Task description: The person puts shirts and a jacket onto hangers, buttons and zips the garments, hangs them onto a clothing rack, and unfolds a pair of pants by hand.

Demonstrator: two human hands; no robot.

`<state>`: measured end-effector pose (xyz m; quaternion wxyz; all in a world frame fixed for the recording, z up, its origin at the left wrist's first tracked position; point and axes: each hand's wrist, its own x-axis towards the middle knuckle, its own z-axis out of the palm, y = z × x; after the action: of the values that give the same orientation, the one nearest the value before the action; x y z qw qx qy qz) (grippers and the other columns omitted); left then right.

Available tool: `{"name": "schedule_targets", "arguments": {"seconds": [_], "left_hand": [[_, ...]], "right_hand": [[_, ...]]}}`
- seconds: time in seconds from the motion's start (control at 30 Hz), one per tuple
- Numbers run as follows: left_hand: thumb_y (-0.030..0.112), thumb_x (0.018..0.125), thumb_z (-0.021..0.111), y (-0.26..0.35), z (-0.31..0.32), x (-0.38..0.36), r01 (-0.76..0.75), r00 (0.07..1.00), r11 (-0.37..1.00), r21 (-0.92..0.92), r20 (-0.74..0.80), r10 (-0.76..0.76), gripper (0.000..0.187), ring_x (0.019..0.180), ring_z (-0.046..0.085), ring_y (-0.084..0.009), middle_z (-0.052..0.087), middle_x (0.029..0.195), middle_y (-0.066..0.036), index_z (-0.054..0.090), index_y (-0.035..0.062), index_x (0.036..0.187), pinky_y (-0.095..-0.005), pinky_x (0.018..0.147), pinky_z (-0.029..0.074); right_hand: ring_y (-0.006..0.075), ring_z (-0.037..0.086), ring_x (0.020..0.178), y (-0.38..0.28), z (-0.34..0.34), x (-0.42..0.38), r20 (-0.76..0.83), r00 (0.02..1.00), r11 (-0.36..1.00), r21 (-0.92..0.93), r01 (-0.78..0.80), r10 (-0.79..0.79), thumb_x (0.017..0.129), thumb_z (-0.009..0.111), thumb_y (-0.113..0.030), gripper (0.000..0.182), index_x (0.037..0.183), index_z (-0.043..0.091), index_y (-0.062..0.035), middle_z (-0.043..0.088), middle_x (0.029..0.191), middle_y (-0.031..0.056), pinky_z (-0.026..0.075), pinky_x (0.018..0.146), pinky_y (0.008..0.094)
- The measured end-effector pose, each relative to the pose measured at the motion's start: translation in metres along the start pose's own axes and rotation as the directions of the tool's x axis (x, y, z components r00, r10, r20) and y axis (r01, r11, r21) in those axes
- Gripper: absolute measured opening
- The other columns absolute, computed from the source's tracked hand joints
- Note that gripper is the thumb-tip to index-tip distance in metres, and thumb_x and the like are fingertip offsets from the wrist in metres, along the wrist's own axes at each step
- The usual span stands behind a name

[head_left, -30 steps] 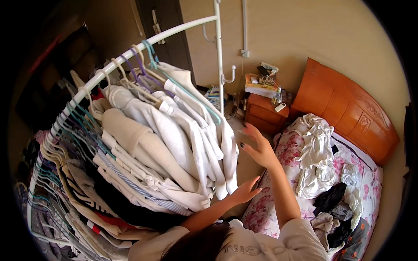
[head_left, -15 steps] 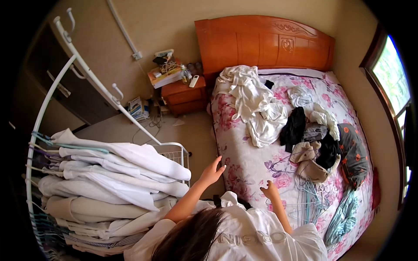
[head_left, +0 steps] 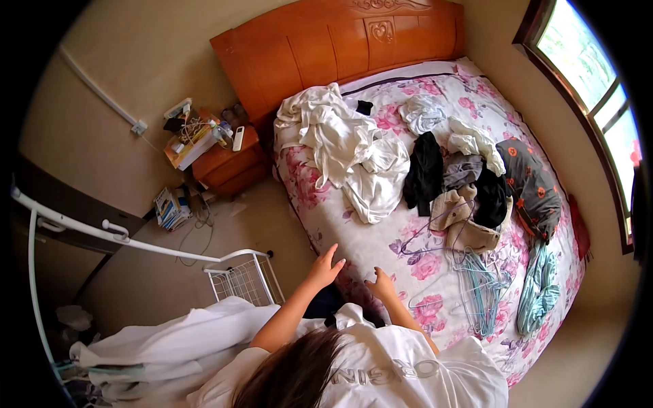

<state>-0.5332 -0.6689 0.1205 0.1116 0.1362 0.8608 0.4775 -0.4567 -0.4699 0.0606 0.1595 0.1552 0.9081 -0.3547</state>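
My left hand point(head_left: 325, 268) is held up near the left edge of the bed point(head_left: 340, 253), fingers apart and holding nothing. To its right, my right hand point(head_left: 382, 283) hovers over the floral sheet with its fingers partly spread and nothing in them. Beyond both hands lies a rumpled white garment point(head_left: 377, 177). Black clothing point(head_left: 423, 173), a beige garment point(head_left: 476, 236) and a grey item with orange spots point(head_left: 534, 187) are heaped farther right. Light blue hangers point(head_left: 479, 289) rest on the sheet beside a twisted teal cloth point(head_left: 539, 289).
A white rack point(head_left: 136, 238) with white clothes point(head_left: 177, 336) and a wire basket point(head_left: 243, 282) stands at the left. Past the bed's far left side is a cluttered wooden nightstand point(head_left: 228, 166), with books point(head_left: 172, 209) on the floor. A window point(head_left: 581, 68) is at the right.
The view has turned toward the right, so the bed and nightstand sit farther left and much of the rack has left the frame. My two hands are closer together.
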Motion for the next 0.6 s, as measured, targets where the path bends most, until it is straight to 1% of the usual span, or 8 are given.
{"name": "schedule_targets", "arguments": {"seconds": [0.03, 0.17, 0.33, 0.4, 0.47, 0.5, 0.53, 0.6], "left_hand": [[0.029, 0.082, 0.054, -0.002, -0.001, 0.005, 0.023, 1.000, 1.000, -0.011, 0.003, -0.023, 0.054, 0.108, 0.046, -0.0359, 0.046, 0.119, -0.022, 0.036, 0.0019, 0.125, -0.0383, 0.090, 0.037], [0.029, 0.081, 0.054, -0.039, 0.002, 0.029, 0.082, 0.995, 0.995, -0.054, -0.048, -0.084, 0.054, 0.106, 0.047, -0.0351, 0.047, 0.118, -0.022, 0.036, 0.0030, 0.125, -0.0384, 0.089, 0.038], [0.028, 0.081, 0.056, -0.080, -0.018, 0.042, 0.155, 0.983, 0.986, -0.064, -0.087, -0.161, 0.054, 0.106, 0.047, -0.0353, 0.049, 0.115, -0.021, 0.037, 0.0035, 0.124, -0.0385, 0.088, 0.039], [0.027, 0.081, 0.056, -0.094, -0.029, 0.053, 0.215, 0.973, 0.975, -0.059, -0.075, -0.219, 0.051, 0.108, 0.046, -0.0334, 0.049, 0.116, -0.021, 0.039, 0.0026, 0.123, -0.0373, 0.089, 0.038], [0.024, 0.082, 0.056, -0.094, -0.049, 0.059, 0.334, 0.942, 0.941, -0.051, -0.012, -0.335, 0.048, 0.112, 0.044, -0.0307, 0.046, 0.120, -0.019, 0.040, 0.0018, 0.122, -0.0356, 0.092, 0.036], [0.025, 0.082, 0.055, -0.093, -0.056, 0.061, 0.337, 0.940, 0.940, -0.051, -0.038, -0.339, 0.045, 0.110, 0.046, -0.0311, 0.048, 0.117, -0.020, 0.044, 0.0014, 0.118, -0.0355, 0.091, 0.036], [0.026, 0.082, 0.055, -0.093, -0.060, 0.062, 0.324, 0.942, 0.944, -0.060, -0.072, -0.328, 0.042, 0.108, 0.047, -0.0316, 0.051, 0.114, -0.020, 0.047, 0.0008, 0.115, -0.0350, 0.091, 0.037], [0.026, 0.082, 0.055, -0.108, -0.062, 0.056, 0.334, 0.938, 0.942, -0.023, -0.094, -0.335, 0.040, 0.107, 0.048, -0.0318, 0.052, 0.112, -0.019, 0.049, 0.0015, 0.113, -0.0346, 0.089, 0.038]], "right_hand": [[0.0345, 0.048, 0.106, -0.004, 0.001, 0.007, 0.004, 0.999, 0.997, 0.060, -0.046, 0.046, 0.066, 0.065, -0.025, 0.066, 0.121, 0.039, 0.0008, 0.049, 0.114, 0.0230, 0.040, 0.088, 0.0375], [0.0373, 0.045, 0.106, -0.003, 0.019, 0.068, -0.100, 0.994, 0.999, -0.001, -0.035, 0.035, 0.065, 0.067, -0.024, 0.073, 0.122, 0.032, 0.0053, 0.046, 0.115, 0.0259, 0.037, 0.091, 0.0395], [0.0399, 0.042, 0.107, -0.052, 0.013, 0.209, -0.285, 0.958, 0.992, 0.124, 0.006, 0.030, 0.065, 0.067, -0.021, 0.076, 0.123, 0.027, 0.0090, 0.043, 0.116, 0.0280, 0.035, 0.092, 0.0409], [0.0387, 0.036, 0.114, -0.077, 0.008, 0.276, -0.484, 0.871, 0.997, -0.029, 0.077, -0.082, 0.064, 0.068, -0.021, 0.079, 0.125, 0.026, 0.0068, 0.034, 0.125, 0.0270, 0.033, 0.095, 0.0394], [0.0378, 0.033, 0.117, -0.121, -0.021, 0.328, -0.501, 0.864, 0.999, -0.003, 0.045, -0.040, 0.062, 0.069, -0.018, 0.083, 0.128, 0.023, 0.0046, 0.029, 0.129, 0.0256, 0.030, 0.097, 0.0381], [0.0371, 0.033, 0.117, -0.126, -0.023, 0.359, -0.560, 0.813, 0.987, -0.123, 0.108, -0.159, 0.062, 0.069, -0.015, 0.083, 0.129, 0.023, 0.0031, 0.029, 0.129, 0.0252, 0.031, 0.097, 0.0379], [0.0374, 0.032, 0.118, -0.135, -0.030, 0.387, -0.559, 0.809, 0.982, -0.145, 0.119, -0.180, 0.062, 0.068, -0.014, 0.084, 0.130, 0.021, 0.0019, 0.028, 0.131, 0.0251, 0.030, 0.098, 0.0385], [0.0356, 0.036, 0.116, -0.147, -0.040, 0.435, -0.539, 0.824, 0.969, -0.240, 0.049, -0.175, 0.061, 0.068, -0.011, 0.084, 0.131, 0.022, -0.0019, 0.028, 0.131, 0.0223, 0.037, 0.092, 0.0385]]}}
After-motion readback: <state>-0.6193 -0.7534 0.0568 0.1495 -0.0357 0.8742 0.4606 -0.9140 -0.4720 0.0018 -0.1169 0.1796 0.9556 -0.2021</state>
